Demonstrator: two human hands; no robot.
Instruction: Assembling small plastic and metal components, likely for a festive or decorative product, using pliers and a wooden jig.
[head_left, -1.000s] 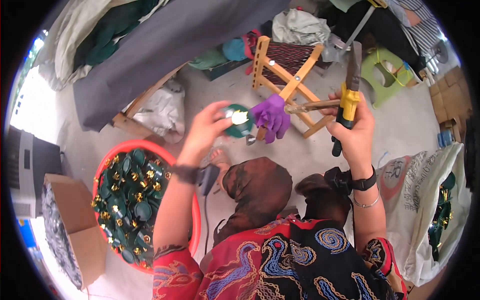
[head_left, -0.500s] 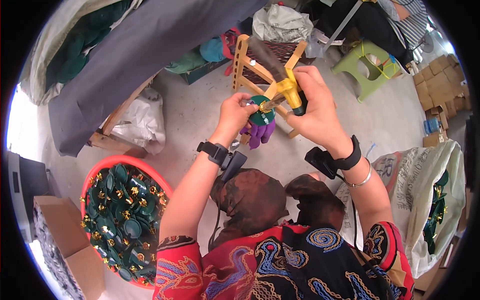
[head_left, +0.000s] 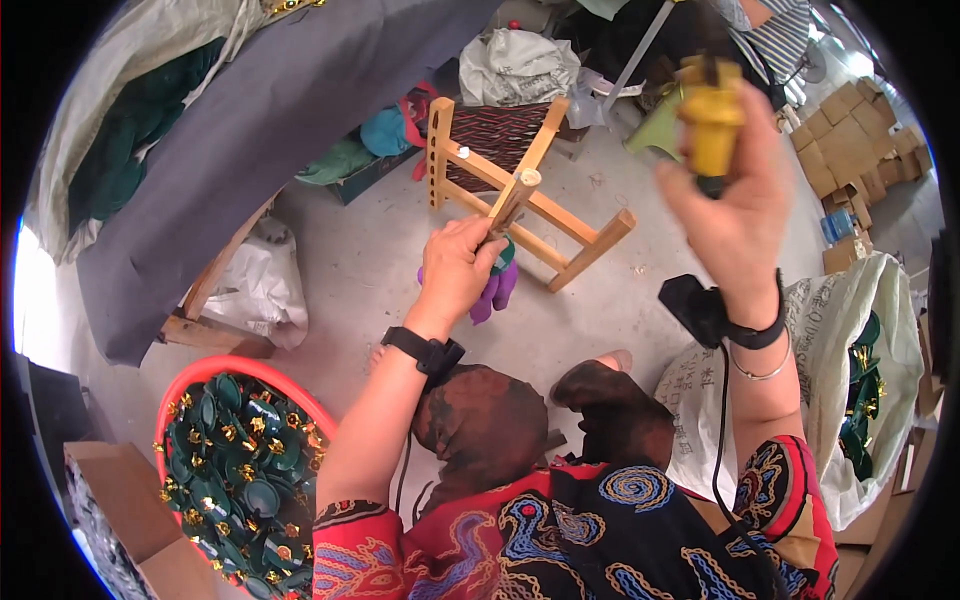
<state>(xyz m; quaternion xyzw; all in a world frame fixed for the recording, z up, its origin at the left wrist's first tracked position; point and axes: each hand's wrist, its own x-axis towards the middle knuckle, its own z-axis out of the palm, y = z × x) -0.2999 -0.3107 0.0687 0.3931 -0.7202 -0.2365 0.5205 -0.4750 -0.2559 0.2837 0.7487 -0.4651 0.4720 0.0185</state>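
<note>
My left hand [head_left: 460,265] is closed round a wooden stick [head_left: 514,200], whose pale blunt end points up and away from me. Under the fingers shows part of a green disc [head_left: 505,255], with a purple piece like glove fingers [head_left: 494,292] hanging below it; where the stick's lower end rests is hidden by the hand. At the upper right, my right hand [head_left: 740,200] is raised and smeared by motion, wrapped round a yellow-gripped tool [head_left: 712,118] with dark ends. The tool's far part is blurred, so its kind cannot be made out.
Beyond my left hand stands a wooden stool frame [head_left: 575,222] with a woven seat. A red tub [head_left: 190,378] of green discs with gold fittings stands at left, a white sack [head_left: 805,380] of similar pieces at right. A cloth-covered table [head_left: 270,130] fills the upper left.
My right hand has lifted up and to the right with the yellow-gripped tool, away from the disc. My left hand has gone from pinching the green disc to gripping the wooden stick.
</note>
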